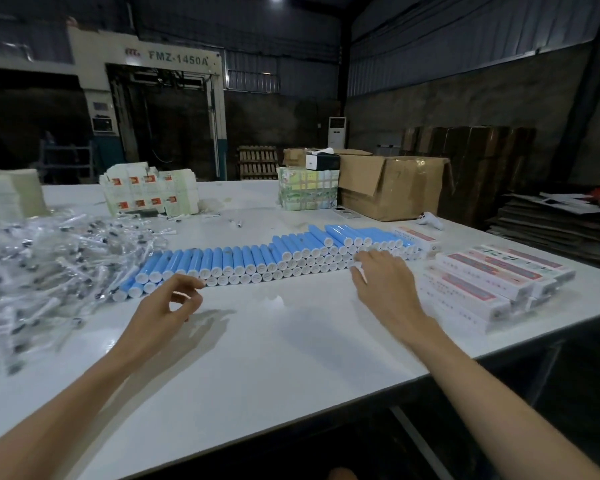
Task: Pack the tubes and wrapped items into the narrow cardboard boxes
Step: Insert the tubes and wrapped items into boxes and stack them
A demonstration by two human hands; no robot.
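Observation:
Several blue tubes with white caps (257, 258) lie stacked in a long row across the middle of the white table (274, 348). A heap of clear-wrapped items (39, 268) covers the table's left side. Narrow white and red cardboard boxes (482, 282) are piled at the right. My left hand (167, 306) hovers just in front of the row's left end, fingers loosely curled, holding nothing. My right hand (381, 275) reaches to the row's right part, its fingertips touching the white caps.
A stack of flat printed cartons (149, 188) stands at the back left. A wrapped bundle (307, 190) and a large open brown box (392, 188) stand at the back right. A white handheld device (430, 220) lies near the right edge. Flattened cardboard is stacked beyond the table.

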